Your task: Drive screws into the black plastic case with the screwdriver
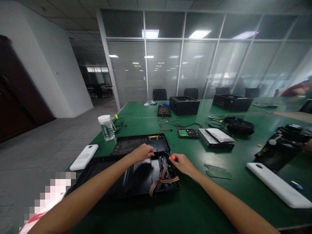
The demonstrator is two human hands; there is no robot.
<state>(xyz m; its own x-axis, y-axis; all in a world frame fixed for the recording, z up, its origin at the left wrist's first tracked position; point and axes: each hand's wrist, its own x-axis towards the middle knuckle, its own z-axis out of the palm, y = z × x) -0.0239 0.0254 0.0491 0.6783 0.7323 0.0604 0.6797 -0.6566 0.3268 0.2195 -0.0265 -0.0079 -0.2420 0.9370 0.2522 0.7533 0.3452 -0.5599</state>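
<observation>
Black panel (pixel 138 177); striped cable (pixel 168 180); orange-handled screwdriver (pixel 173 157)

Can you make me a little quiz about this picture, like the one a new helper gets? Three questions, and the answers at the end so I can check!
1. Pick one: which hand holds the orange-handled tool?
A) the left
B) the right
C) neither

2. True or false: the clear bottle stands upright on the green table.

3. Fill in the colour: the shallow case part under the striped cable is ____.

Key:
1. B, the right hand.
2. True.
3. Black.
</observation>
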